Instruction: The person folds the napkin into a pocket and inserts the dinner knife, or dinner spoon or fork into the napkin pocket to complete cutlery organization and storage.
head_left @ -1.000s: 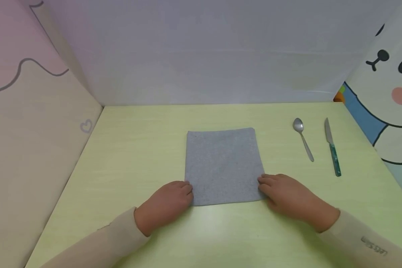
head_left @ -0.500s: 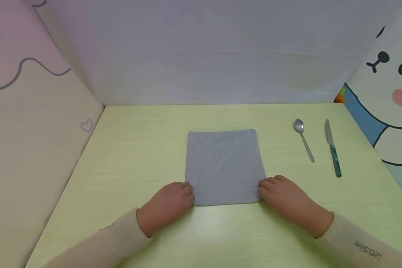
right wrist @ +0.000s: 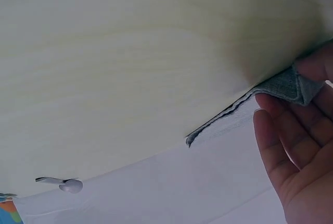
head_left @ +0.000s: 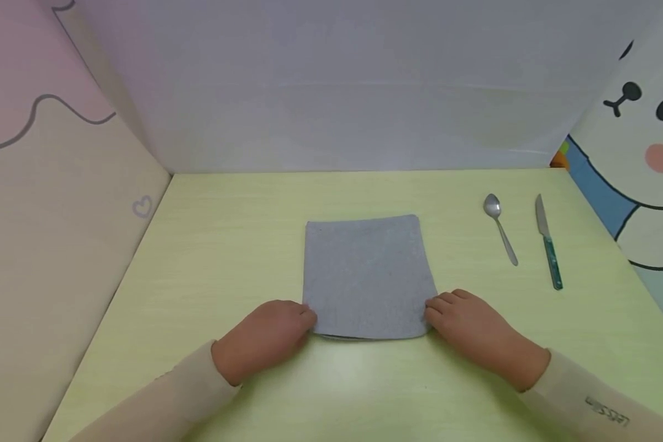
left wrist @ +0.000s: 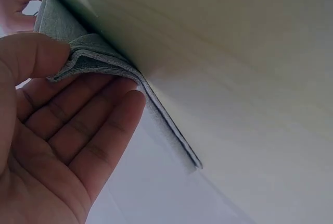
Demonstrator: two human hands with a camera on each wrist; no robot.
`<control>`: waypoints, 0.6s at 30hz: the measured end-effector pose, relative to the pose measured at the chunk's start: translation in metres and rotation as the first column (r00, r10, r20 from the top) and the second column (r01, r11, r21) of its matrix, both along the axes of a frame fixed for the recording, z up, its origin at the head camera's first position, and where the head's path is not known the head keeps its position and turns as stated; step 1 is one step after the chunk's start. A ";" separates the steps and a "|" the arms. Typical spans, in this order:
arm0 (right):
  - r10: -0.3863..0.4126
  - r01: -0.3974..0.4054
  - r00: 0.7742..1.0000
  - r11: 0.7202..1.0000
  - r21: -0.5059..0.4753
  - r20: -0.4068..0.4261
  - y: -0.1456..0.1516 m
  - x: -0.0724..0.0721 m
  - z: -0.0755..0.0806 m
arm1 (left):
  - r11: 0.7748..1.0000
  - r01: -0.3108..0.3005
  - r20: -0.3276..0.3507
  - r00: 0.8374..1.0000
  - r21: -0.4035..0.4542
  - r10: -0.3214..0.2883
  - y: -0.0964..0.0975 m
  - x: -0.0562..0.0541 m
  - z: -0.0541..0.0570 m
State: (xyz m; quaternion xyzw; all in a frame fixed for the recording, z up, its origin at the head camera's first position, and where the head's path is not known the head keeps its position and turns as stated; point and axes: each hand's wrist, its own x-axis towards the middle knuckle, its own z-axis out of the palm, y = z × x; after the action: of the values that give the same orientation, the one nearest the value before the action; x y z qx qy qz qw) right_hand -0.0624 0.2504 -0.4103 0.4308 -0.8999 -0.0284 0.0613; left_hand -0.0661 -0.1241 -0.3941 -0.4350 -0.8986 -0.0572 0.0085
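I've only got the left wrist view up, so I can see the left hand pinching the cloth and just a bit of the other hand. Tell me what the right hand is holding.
Observer: The right hand pinches the grey cloth at its near right corner, thumb and fingers on opposite sides of it.

Operator: Is there anything lying to the right of the cloth?

Observer: Yes, a spoon lies on the table there, its bowl pointing away from the person.

Operator: And past that?

Observer: A knife with a green handle lies farther right.
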 end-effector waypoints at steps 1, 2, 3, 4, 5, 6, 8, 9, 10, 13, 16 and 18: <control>0.003 -0.003 1.000 1.000 0.002 -0.002 0.000 0.000 0.000 | 1.000 -0.019 0.042 0.999 0.021 0.018 -0.001 0.000 0.001; 0.004 -0.004 1.000 1.000 0.001 -0.004 0.000 0.000 -0.001 | 0.999 -0.037 0.074 0.997 0.034 0.034 -0.002 -0.001 0.001; 0.002 -0.002 1.000 1.000 -0.006 0.001 0.000 0.000 -0.001 | 0.997 -0.054 0.110 0.993 0.047 0.049 -0.003 -0.002 0.001; -0.002 0.002 1.000 1.000 -0.016 0.010 0.000 -0.001 -0.001 | 0.996 -0.071 0.145 0.988 0.058 0.062 -0.004 -0.004 0.001; -0.011 0.012 1.000 1.000 -0.029 0.024 0.000 -0.001 -0.001 | 0.994 -0.090 0.174 0.982 0.064 0.077 -0.004 -0.005 0.001; -0.023 0.025 0.999 0.999 -0.042 0.037 0.000 -0.002 0.000 | 0.992 -0.105 0.206 0.975 0.072 0.088 -0.005 -0.006 0.001; -0.057 0.063 0.996 0.995 -0.073 0.071 0.000 -0.003 0.000 | 0.987 -0.132 0.264 0.959 0.095 0.103 -0.007 -0.010 0.000; -0.076 0.084 0.993 0.992 -0.090 0.088 0.000 -0.003 0.000 | 0.983 -0.145 0.293 0.950 0.109 0.108 -0.008 -0.012 0.000; -0.093 0.103 0.990 0.989 -0.101 0.104 0.000 -0.004 0.000 | 0.979 -0.160 0.321 0.940 0.126 0.112 -0.009 -0.014 0.000; -0.142 0.164 0.978 0.977 -0.139 0.154 0.000 -0.007 0.002 | 0.961 -0.213 0.410 0.903 0.174 0.126 -0.013 -0.021 0.000; -0.185 0.228 0.956 0.958 -0.177 0.227 0.001 -0.011 0.005 | 0.941 -0.271 0.498 0.856 0.202 0.139 -0.015 -0.029 0.001; -0.211 0.275 0.934 0.940 -0.201 0.289 0.002 -0.015 0.007 | 0.929 -0.309 0.552 0.820 0.205 0.151 -0.016 -0.035 0.002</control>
State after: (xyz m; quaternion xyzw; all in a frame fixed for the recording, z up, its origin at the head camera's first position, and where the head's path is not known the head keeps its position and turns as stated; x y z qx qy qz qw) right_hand -0.0769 0.2520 -0.4031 0.3048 -0.9435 0.1296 -0.0116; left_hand -0.1012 -0.1401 -0.3919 -0.2837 -0.8945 -0.3015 -0.1687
